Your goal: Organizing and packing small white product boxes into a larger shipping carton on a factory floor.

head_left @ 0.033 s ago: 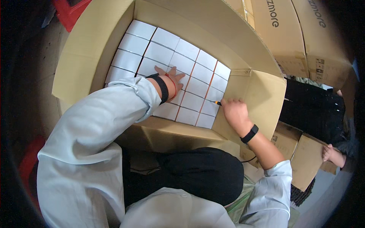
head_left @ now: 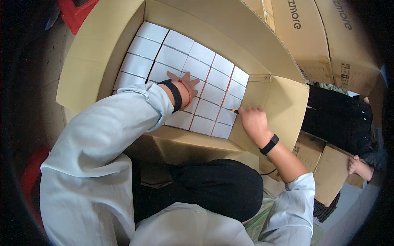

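Before me stands a large cardboard carton (head_left: 283, 107) with raised flaps, holding rows of small white boxes (head_left: 176, 56) packed side by side. My left hand (head_left: 186, 87) lies on the boxes near the middle, its fingers spread and nothing in its grasp. At the carton's right side, my right hand (head_left: 253, 122) is closed around a thin tool with a black and orange-yellow end (head_left: 235, 111). That end pokes out over a box in the rightmost rows. The rest of the tool is hidden in my fingers, so I cannot tell its exact kind.
Large brown cartons (head_left: 305, 39) are stacked at the upper right. A co-worker in dark trousers (head_left: 338, 112) is at the right, with a hand (head_left: 360, 167) on a cardboard piece (head_left: 331, 174). Red plastic furniture (head_left: 76, 16) shows at the upper left.
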### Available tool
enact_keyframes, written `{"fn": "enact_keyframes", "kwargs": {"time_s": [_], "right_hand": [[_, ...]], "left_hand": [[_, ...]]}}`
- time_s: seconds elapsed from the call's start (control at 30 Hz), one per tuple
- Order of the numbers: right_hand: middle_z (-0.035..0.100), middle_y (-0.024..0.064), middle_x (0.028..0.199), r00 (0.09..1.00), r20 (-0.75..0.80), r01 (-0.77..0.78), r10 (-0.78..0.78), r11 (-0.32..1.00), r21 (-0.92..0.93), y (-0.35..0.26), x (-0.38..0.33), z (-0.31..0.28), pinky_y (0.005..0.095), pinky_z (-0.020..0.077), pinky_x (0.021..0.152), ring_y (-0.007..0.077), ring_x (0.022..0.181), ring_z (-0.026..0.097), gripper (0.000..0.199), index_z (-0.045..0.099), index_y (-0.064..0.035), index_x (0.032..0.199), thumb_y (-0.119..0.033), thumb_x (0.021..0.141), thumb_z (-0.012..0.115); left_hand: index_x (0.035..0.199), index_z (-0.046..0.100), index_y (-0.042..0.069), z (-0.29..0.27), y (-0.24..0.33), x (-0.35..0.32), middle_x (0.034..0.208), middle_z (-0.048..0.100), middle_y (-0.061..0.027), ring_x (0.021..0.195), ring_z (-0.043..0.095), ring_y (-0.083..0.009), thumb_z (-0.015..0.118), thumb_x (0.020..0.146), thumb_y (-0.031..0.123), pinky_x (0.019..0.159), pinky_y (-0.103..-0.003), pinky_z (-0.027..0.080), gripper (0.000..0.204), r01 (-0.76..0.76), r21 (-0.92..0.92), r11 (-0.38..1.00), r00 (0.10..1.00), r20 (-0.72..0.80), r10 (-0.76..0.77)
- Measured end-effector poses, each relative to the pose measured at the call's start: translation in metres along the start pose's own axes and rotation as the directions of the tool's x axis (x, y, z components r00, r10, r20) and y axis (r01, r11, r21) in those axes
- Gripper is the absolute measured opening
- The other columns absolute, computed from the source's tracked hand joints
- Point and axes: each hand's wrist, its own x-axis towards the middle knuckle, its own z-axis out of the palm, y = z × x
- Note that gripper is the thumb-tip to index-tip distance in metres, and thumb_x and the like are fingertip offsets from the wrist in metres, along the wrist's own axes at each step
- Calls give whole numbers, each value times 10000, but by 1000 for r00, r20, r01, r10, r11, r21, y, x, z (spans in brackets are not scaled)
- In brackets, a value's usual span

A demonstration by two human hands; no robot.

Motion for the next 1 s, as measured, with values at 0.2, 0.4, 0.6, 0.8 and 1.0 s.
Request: {"fn": "enact_keyframes", "kwargs": {"time_s": [0.2,0.4,0.6,0.8,1.0], "right_hand": [[672,65,819,990,142,-22,20,1000,9,-7,5,8,399,475,746,248,787,679,110,639,-149,961,-174,897,553],[709,59,893,957,288,-16,39,997,-81,-9,8,4,372,476,767,227,863,690,120,662,-127,962,-159,881,580],[693,62,855,953,302,33,-5,996,-87,-9,-12,-28,376,489,761,236,831,691,126,652,-132,981,-155,875,587],[650,53,744,998,28,61,-63,996,64,-23,-33,-6,362,472,640,237,678,664,94,644,-148,906,-168,848,573],[644,53,738,999,25,44,-47,995,93,-24,-32,-6,364,461,639,230,673,657,91,644,-153,894,-160,848,565]], "left_hand": [[1553,297,351,1,1,2,1678,5,20,1524,29,-395,848,663,236,1001,-835,276,1053,6,4,1000,1000,17,-6],[1556,293,341,-3,2,0,1677,11,17,1520,32,-402,836,684,253,996,-830,294,1031,-6,10,1000,1000,28,6],[1550,318,316,-3,-2,-5,1673,52,-9,1513,75,-413,805,712,230,981,-829,319,973,-18,27,999,1000,12,18],[1549,324,306,-8,-2,-10,1673,57,-29,1512,98,-408,762,749,203,997,-811,319,918,-42,16,999,999,5,42],[1549,324,306,-10,0,-14,1677,49,-19,1520,80,-396,746,748,182,1016,-803,305,914,-25,3,1000,999,-22,25]]}}
